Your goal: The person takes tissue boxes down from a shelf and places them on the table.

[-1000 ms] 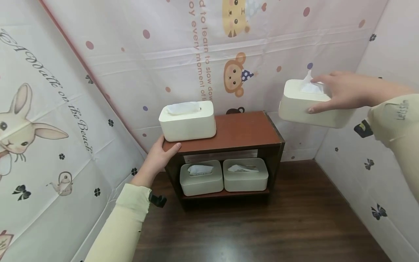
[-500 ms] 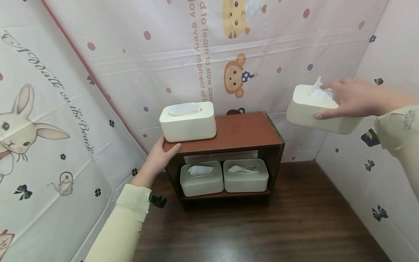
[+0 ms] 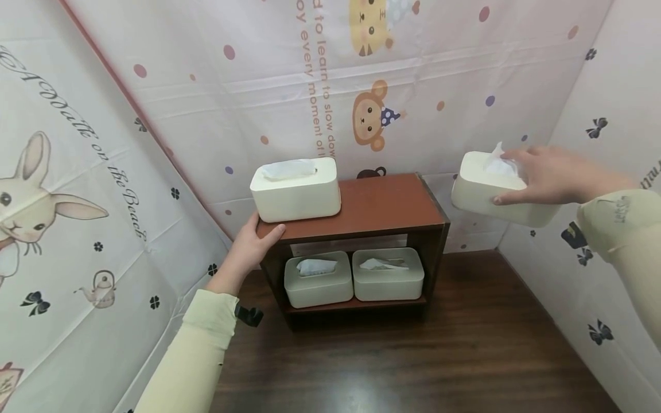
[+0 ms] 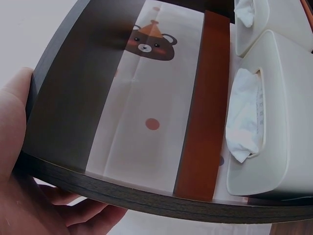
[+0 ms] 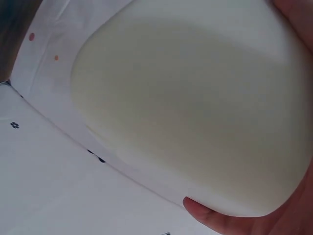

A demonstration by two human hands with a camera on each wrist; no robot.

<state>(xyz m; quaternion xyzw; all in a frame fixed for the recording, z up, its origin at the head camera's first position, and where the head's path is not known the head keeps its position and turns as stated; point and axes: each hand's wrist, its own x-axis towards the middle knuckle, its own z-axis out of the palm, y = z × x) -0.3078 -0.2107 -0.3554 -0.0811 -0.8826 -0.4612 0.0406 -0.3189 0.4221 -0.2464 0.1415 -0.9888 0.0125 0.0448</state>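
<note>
My right hand [image 3: 552, 175] grips a cream tissue box [image 3: 477, 195] from above, thumb on its near side. The box hangs in the air to the right of a small brown shelf [image 3: 392, 198], a white tissue sticking out of its top slot. Filling most of the right wrist view is the box's smooth wall [image 5: 190, 112]. At the shelf's left front corner, my left hand [image 3: 249, 245] holds the top board; its fingers [image 4: 88, 213] curl around the dark edge in the left wrist view. A second tissue box [image 3: 299, 202] sits on the shelf top, beside that hand.
On the lower shelf level, two more tissue boxes, one on the left [image 3: 320, 291] and one on the right [image 3: 388, 285], stand side by side. Printed cloth walls [image 3: 454, 69] enclose the shelf at the back and sides. The floor [image 3: 465, 344] is dark wood.
My right hand has lowered the tissue box, drifting slightly right and then back a little left. The left hand stays in its place on the shelf corner.
</note>
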